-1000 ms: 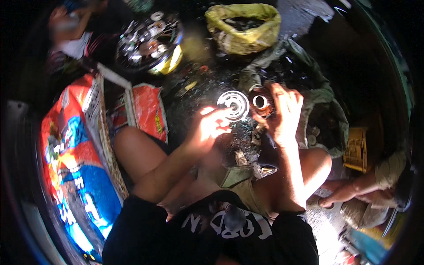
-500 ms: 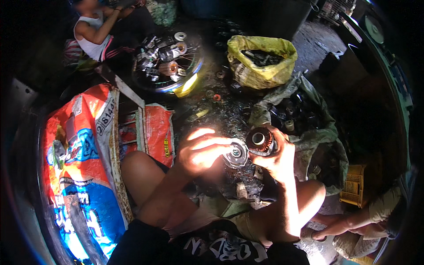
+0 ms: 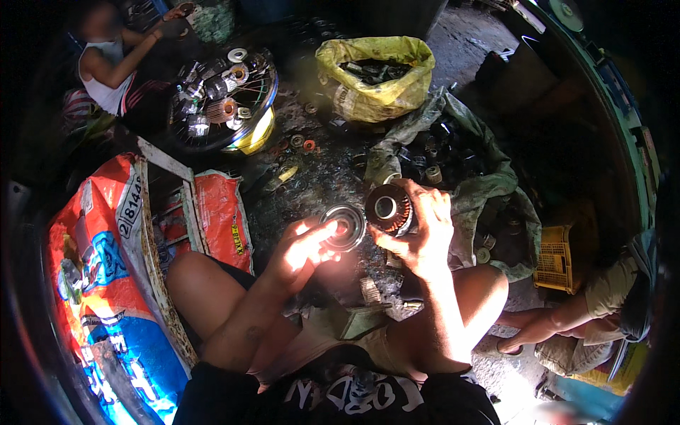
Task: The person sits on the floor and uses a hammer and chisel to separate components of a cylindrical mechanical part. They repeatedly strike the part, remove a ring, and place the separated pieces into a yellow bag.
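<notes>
In my left hand (image 3: 301,248) is a round metal end cap (image 3: 353,225), gripped with the fingers at its middle and left side. My right hand (image 3: 425,230) is wrapped round a dark cylindrical motor part (image 3: 388,207) with copper windings and a pale ring at its centre. Its open end faces up toward me. The cap and the motor part are side by side above the floor between my knees, with a small gap between them.
Beyond my hands stands a yellow sack (image 3: 418,74) of dark metal parts. A grey sack (image 3: 489,188) with more parts lies right. A spoked wheel (image 3: 273,92) bears motor parts. Red-and-blue sacking (image 3: 106,283) and a rusty frame (image 3: 159,283) are left, a yellow crate (image 3: 554,258) right. Other people sit nearby.
The end cap has been turned in my left hand, so a different, ring-like face shows. Both hands appear further left, and the whole view has shifted left too.
</notes>
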The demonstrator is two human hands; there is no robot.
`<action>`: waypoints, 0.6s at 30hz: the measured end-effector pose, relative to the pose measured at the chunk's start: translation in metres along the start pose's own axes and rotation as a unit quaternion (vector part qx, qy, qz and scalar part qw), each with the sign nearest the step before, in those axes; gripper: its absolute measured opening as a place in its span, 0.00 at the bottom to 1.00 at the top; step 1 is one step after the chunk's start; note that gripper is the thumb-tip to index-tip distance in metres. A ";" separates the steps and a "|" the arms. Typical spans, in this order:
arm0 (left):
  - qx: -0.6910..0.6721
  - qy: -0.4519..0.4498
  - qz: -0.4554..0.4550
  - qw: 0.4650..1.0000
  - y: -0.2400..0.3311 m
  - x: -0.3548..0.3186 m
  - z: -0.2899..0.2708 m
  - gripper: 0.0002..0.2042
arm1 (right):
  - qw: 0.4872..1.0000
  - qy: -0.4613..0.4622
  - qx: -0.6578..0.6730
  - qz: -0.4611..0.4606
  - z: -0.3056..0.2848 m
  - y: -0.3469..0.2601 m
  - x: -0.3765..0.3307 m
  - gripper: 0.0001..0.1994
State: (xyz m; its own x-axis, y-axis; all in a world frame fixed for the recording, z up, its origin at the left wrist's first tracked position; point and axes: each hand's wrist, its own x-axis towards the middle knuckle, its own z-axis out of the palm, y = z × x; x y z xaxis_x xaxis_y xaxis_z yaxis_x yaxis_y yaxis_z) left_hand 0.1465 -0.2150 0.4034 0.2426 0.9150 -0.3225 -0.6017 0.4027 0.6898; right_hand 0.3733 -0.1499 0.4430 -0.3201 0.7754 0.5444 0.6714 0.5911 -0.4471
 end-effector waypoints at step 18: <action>0.656 0.013 0.475 0.587 0.022 0.018 -0.013 0.11 | 0.970 0.027 0.187 0.154 -0.009 0.008 -0.004 0.36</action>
State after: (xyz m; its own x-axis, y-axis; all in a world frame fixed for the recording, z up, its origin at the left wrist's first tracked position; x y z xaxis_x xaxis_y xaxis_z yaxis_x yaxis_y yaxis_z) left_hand 0.1272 -0.1905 0.4042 0.2501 0.7499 0.6125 0.6504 -0.5987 0.4675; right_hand 0.3855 -0.1506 0.4434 -0.1010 0.9215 0.3749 0.4364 0.3797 -0.8157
